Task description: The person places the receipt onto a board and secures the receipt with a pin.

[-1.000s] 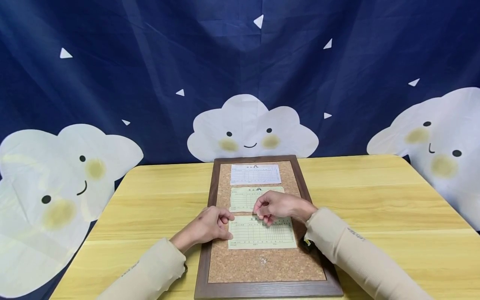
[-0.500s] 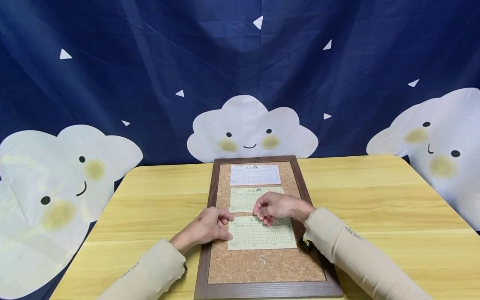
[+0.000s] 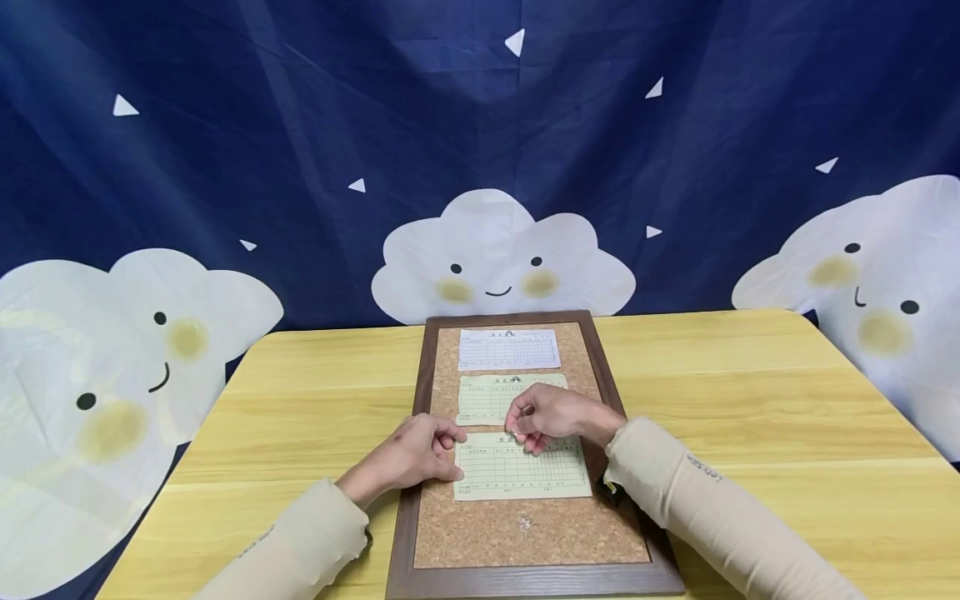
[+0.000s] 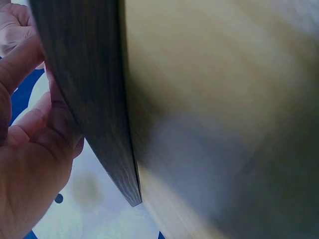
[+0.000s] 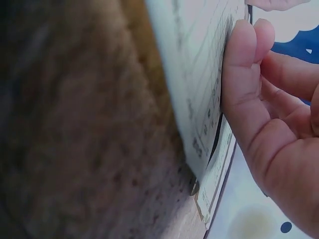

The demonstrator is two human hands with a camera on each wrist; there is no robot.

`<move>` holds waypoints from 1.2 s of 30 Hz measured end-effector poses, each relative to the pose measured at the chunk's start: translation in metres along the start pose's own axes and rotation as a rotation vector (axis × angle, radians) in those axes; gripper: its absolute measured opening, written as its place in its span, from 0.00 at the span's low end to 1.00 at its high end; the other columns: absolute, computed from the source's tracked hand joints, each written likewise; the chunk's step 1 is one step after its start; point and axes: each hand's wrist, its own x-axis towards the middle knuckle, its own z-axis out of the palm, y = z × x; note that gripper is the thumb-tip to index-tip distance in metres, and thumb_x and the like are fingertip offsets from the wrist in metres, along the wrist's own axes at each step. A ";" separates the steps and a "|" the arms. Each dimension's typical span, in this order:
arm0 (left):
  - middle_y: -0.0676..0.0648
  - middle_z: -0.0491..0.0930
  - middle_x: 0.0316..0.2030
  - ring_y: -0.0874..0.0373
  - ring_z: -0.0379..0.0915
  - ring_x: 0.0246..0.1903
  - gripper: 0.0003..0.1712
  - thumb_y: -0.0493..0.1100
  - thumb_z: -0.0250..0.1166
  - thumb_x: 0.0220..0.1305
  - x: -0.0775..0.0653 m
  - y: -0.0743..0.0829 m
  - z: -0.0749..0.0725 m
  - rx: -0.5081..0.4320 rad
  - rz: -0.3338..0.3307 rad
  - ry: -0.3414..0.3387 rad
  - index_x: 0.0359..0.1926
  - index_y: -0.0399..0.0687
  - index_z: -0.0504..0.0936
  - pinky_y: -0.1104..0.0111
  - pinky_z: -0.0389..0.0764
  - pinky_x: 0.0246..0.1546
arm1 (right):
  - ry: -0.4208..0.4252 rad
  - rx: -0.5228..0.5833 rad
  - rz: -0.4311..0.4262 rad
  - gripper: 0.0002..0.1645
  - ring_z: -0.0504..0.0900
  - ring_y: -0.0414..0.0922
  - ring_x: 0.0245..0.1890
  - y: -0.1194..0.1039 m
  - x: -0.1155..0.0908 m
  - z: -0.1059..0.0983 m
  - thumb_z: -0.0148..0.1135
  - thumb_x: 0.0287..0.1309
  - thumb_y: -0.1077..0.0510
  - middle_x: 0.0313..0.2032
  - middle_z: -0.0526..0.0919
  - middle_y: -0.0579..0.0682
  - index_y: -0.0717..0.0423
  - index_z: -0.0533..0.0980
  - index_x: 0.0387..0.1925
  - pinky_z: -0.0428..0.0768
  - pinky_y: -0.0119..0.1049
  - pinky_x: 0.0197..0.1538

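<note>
A framed corkboard [image 3: 480, 533] lies on the table, bearing three printed slips in a column. My left hand [image 3: 411, 452] reaches across its left frame; index finger and thumb press the left edge of the lowest yellow slip [image 3: 517, 475], fingers bent but gripping nothing. My right hand [image 3: 551, 415] pinches a small pushpin, mostly hidden by the fingertips, at the top edge of that slip. The middle yellow slip [image 3: 480, 398] is partly covered by this hand. A clear pushpin [image 3: 516, 379] sits at its top. The white slip [image 3: 510, 354] is uppermost, also with a pushpin [image 3: 509, 334].
A dark wooden frame [image 3: 540, 581] borders the cork. The wood-grain table [image 3: 750, 400] extends to both sides. Behind hangs a blue curtain [image 3: 315, 150] with smiling clouds. Dark bands show at both wrists.
Both hands stay almost in place, the right still at the top of the lowest slip. The whole view shifts very slightly to the left.
</note>
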 end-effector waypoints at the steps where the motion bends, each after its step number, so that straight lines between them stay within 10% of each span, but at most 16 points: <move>1: 0.49 0.72 0.31 0.62 0.71 0.26 0.22 0.30 0.80 0.43 0.000 0.000 0.000 0.002 0.001 0.000 0.43 0.37 0.84 0.71 0.74 0.33 | 0.001 0.000 0.001 0.06 0.77 0.42 0.21 0.000 0.000 0.000 0.56 0.68 0.72 0.23 0.77 0.52 0.67 0.79 0.36 0.83 0.33 0.29; 36: 0.49 0.72 0.31 0.62 0.71 0.26 0.22 0.29 0.79 0.44 0.000 -0.001 0.000 0.000 0.010 -0.004 0.43 0.37 0.84 0.72 0.73 0.32 | 0.081 -0.078 0.030 0.07 0.79 0.43 0.21 -0.004 -0.001 0.006 0.58 0.66 0.71 0.23 0.79 0.54 0.64 0.79 0.32 0.85 0.37 0.30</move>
